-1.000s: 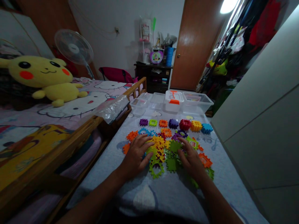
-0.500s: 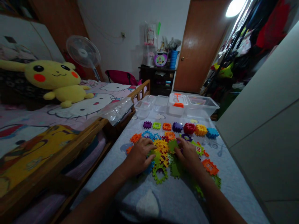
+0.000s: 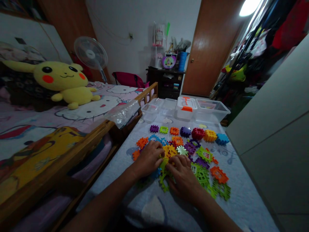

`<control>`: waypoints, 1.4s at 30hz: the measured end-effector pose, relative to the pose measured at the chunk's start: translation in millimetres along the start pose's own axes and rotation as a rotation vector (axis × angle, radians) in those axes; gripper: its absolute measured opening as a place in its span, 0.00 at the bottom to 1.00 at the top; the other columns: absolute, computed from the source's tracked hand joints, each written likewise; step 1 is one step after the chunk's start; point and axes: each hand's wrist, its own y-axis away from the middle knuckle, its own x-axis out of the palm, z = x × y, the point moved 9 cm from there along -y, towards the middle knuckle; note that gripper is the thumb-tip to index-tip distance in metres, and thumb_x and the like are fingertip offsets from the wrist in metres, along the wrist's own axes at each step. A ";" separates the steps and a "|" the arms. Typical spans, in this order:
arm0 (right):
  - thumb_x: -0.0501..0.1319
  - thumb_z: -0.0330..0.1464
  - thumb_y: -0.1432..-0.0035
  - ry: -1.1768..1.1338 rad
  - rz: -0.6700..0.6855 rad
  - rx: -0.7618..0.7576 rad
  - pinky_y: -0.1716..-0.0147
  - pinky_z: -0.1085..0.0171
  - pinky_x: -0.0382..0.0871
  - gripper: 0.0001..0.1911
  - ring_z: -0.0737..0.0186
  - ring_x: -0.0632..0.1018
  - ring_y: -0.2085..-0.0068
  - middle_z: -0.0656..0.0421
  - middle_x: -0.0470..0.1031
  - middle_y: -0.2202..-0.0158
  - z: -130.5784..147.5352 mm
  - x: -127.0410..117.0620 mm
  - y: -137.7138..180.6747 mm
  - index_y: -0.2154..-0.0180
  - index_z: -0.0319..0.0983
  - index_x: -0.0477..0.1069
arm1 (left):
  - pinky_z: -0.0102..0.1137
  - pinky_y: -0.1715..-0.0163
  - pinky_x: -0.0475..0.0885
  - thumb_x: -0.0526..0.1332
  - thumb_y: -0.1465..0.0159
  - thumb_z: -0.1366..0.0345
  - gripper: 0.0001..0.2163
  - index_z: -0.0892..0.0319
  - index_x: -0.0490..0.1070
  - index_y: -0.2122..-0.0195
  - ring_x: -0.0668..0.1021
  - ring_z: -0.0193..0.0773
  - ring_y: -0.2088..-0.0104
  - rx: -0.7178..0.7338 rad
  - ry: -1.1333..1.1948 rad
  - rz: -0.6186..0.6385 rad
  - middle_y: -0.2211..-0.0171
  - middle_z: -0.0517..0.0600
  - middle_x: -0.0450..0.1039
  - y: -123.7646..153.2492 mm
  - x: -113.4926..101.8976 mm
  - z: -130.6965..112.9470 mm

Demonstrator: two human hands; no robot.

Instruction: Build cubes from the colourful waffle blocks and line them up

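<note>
right hand (image 3: 183,178) shifted left; yellow-green tile (image 3: 164,167) between hands (touching).

No legible lettering, neither on toy tiles (image 3: 170,150) nor storage boxes (image 3: 210,111)

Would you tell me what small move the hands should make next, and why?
Likely lift the green piece straight up. The left hand and right hand meet over it with fingers curled, and yellow pieces lie tight against it, so sliding it would probably drag its neighbours.
</note>
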 end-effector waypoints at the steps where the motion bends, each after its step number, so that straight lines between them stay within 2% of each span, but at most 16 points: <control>1: 0.62 0.30 0.47 0.014 -0.011 0.011 0.44 0.50 0.55 0.15 0.51 0.63 0.49 0.54 0.68 0.53 -1.9 1.6 -0.3 0.55 0.42 0.68 | 0.41 0.52 0.66 0.60 0.40 0.71 0.04 0.57 0.72 0.66 0.69 0.44 0.54 -0.007 0.020 -0.003 0.59 0.51 0.69 -0.1 -0.8 0.9; 5: 0.64 0.31 0.47 0.049 -0.072 0.077 0.46 0.49 0.56 0.11 0.49 0.64 0.50 0.53 0.68 0.55 -12.4 2.6 0.4 0.59 0.41 0.69 | 0.39 0.53 0.67 0.59 0.40 0.72 0.04 0.58 0.71 0.66 0.70 0.43 0.55 -0.058 0.147 -0.032 0.61 0.50 0.69 -1.1 -9.5 5.4; 9: 0.66 0.33 0.49 0.018 -0.075 0.092 0.47 0.48 0.56 0.10 0.49 0.64 0.51 0.55 0.68 0.57 -16.1 4.7 1.5 0.63 0.42 0.70 | 0.34 0.58 0.67 0.58 0.41 0.71 0.03 0.58 0.70 0.67 0.72 0.39 0.60 -0.128 0.296 -0.071 0.64 0.49 0.69 -2.5 -18.2 11.7; 14: 0.63 0.28 0.49 -0.033 -0.084 0.088 0.51 0.50 0.59 0.08 0.51 0.66 0.53 0.55 0.69 0.59 -16.5 5.1 0.3 0.64 0.41 0.70 | 0.31 0.62 0.66 0.58 0.41 0.69 0.03 0.59 0.70 0.68 0.73 0.37 0.64 -0.220 0.388 -0.127 0.67 0.47 0.70 -1.5 -18.8 19.7; 20: 0.58 0.23 0.48 -0.263 -0.266 0.047 0.57 0.56 0.64 0.08 0.56 0.69 0.58 0.57 0.69 0.64 -24.5 -14.6 1.3 0.66 0.40 0.65 | 0.27 0.72 0.62 0.57 0.40 0.66 0.03 0.58 0.69 0.68 0.70 0.33 0.73 -0.348 0.508 -0.128 0.75 0.43 0.67 1.6 -12.1 18.7; 24: 0.57 0.25 0.44 -0.405 -0.455 0.127 0.67 0.64 0.65 0.06 0.62 0.69 0.66 0.59 0.67 0.68 -42.5 -34.3 5.3 0.67 0.41 0.62 | 0.26 0.75 0.61 0.57 0.40 0.66 0.03 0.58 0.68 0.67 0.68 0.31 0.75 -0.377 0.638 -0.112 0.75 0.42 0.65 -1.5 -2.8 10.5; 27: 0.57 0.26 0.42 -0.389 -0.573 0.165 0.64 0.63 0.66 0.04 0.61 0.71 0.62 0.56 0.69 0.62 -50.0 -46.2 8.1 0.66 0.41 0.63 | 0.25 0.74 0.62 0.57 0.40 0.66 0.03 0.58 0.67 0.66 0.69 0.31 0.74 -0.368 0.783 -0.077 0.74 0.42 0.66 -5.3 10.4 0.4; 30: 0.58 0.27 0.42 -0.388 -0.598 0.189 0.60 0.62 0.67 0.04 0.60 0.72 0.58 0.55 0.70 0.58 -54.8 -48.2 8.4 0.64 0.41 0.64 | 0.25 0.73 0.64 0.58 0.40 0.65 0.04 0.58 0.65 0.66 0.70 0.31 0.73 -0.375 1.002 -0.033 0.73 0.42 0.67 -8.0 24.2 -9.5; 34: 0.58 0.27 0.41 -0.393 -0.581 0.222 0.69 0.66 0.66 0.04 0.65 0.72 0.68 0.61 0.70 0.68 -60.0 -43.3 10.1 0.63 0.41 0.65 | 0.26 0.71 0.69 0.60 0.40 0.58 0.09 0.58 0.65 0.66 0.72 0.32 0.73 -0.451 1.304 0.016 0.72 0.43 0.67 -8.6 38.3 -15.4; 37: 0.59 0.27 0.41 -0.366 -0.605 0.208 0.72 0.67 0.65 0.04 0.66 0.70 0.72 0.63 0.69 0.72 -59.0 -43.6 12.4 0.63 0.41 0.65 | 0.26 0.70 0.69 0.62 0.40 0.55 0.12 0.59 0.66 0.66 0.72 0.31 0.72 -0.504 1.462 0.022 0.71 0.44 0.68 -7.3 45.5 -15.7; 42: 0.58 0.27 0.41 -0.380 -0.642 0.178 0.70 0.67 0.66 0.04 0.65 0.70 0.69 0.62 0.68 0.70 -55.0 -46.8 13.6 0.63 0.41 0.65 | 0.26 0.70 0.70 0.64 0.41 0.58 0.11 0.58 0.66 0.64 0.74 0.30 0.72 -0.560 1.755 0.097 0.70 0.45 0.69 -3.3 58.4 -24.2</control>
